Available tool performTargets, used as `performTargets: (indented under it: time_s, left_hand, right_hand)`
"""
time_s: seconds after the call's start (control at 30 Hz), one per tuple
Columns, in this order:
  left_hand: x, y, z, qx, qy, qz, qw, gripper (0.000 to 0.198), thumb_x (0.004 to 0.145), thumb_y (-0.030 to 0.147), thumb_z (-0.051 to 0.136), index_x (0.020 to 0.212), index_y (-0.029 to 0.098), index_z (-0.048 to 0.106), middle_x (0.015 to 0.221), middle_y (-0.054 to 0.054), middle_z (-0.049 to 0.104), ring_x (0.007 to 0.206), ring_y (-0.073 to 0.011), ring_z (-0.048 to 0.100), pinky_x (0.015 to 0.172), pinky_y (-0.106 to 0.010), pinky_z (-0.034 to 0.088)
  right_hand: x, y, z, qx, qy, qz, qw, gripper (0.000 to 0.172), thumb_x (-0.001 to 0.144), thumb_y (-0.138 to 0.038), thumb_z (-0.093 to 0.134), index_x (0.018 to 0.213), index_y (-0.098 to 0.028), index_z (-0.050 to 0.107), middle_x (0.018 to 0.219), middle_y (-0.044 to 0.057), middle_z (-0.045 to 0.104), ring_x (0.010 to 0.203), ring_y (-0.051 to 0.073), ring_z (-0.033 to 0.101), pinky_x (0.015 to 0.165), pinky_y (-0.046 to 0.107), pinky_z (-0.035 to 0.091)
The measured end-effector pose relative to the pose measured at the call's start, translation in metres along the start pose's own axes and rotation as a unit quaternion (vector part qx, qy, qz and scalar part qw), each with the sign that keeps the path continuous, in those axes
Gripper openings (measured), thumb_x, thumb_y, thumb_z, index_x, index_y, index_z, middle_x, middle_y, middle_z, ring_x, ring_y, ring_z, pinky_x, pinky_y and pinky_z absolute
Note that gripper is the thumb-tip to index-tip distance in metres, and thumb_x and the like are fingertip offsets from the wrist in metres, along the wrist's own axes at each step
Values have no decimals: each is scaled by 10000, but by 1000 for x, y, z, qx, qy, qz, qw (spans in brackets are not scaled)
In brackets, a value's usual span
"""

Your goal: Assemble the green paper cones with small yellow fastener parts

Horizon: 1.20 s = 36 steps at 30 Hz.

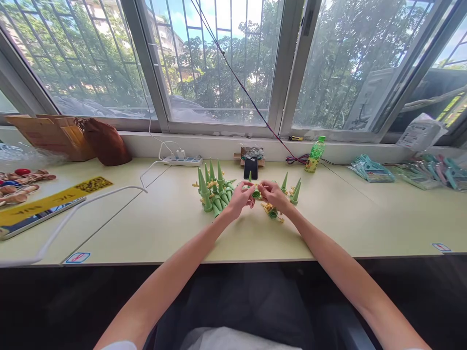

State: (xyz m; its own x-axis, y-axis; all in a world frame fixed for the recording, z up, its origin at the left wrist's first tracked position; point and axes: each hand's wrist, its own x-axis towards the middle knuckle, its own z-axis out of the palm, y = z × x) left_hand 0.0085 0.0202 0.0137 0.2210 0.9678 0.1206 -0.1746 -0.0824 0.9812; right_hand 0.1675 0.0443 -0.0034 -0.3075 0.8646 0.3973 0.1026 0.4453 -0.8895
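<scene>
My left hand [241,198] and my right hand [273,193] meet over the middle of the table, fingers closed on one small green plastic piece [256,194] with a bit of yellow. Its full shape is hidden by my fingers. To the left of my left hand stands a group of green cones [219,175] with yellow fittings, and more green tubes [221,198] lie beside them. Below my right hand lies a green and yellow piece [272,212]. Two or more upright green cones [296,191] stand just past my right wrist.
Behind my hands lies a black phone [250,168] against a small cardboard box [238,156]. A green bottle [315,154] and a white power strip [188,161] are by the window. A white cable [105,195] crosses the left side; packaged teal items [371,168] lie right.
</scene>
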Motion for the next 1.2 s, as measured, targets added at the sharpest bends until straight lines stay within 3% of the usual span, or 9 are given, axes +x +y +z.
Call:
performTargets:
  time_s: [0.23, 0.47, 0.93, 1.2]
  left_hand:
    - [1, -6, -1, 30, -15, 69, 997, 457, 754, 499, 729, 974, 190, 474, 658, 57, 537, 393, -76, 526, 394, -219, 418]
    - [2, -13, -3, 137, 4, 160, 978, 507, 791, 507, 674, 1122, 216, 424, 768, 60, 530, 426, -56, 542, 397, -181, 396]
    - [-1, -7, -3, 205, 50, 195, 958, 679, 755, 463, 720, 1288, 233, 368, 946, -7, 593, 479, -32, 494, 461, -176, 372]
    - [-1, -7, -4, 259, 44, 221, 939, 406, 795, 382, 687, 1125, 206, 528, 1009, -37, 603, 474, -32, 466, 451, -190, 360]
  right_hand:
    - [1, -1, -1, -18, 12, 0, 1000, 426, 836, -588, 582, 683, -213, 451, 486, -71, 364, 432, 81, 316, 420, 225, 244]
    - [-1, -9, -1, -20, 22, 16, 999, 436, 813, -592, 591, 654, -218, 434, 475, -68, 357, 418, 84, 301, 413, 240, 234]
    - [1, -3, -3, -76, 41, -11, 996, 440, 841, -592, 537, 641, -206, 468, 479, -56, 365, 445, 91, 313, 431, 240, 216]
    - [1, -4, -3, -87, 29, -5, 996, 458, 859, -578, 515, 600, -208, 440, 456, -55, 357, 433, 87, 295, 434, 244, 222]
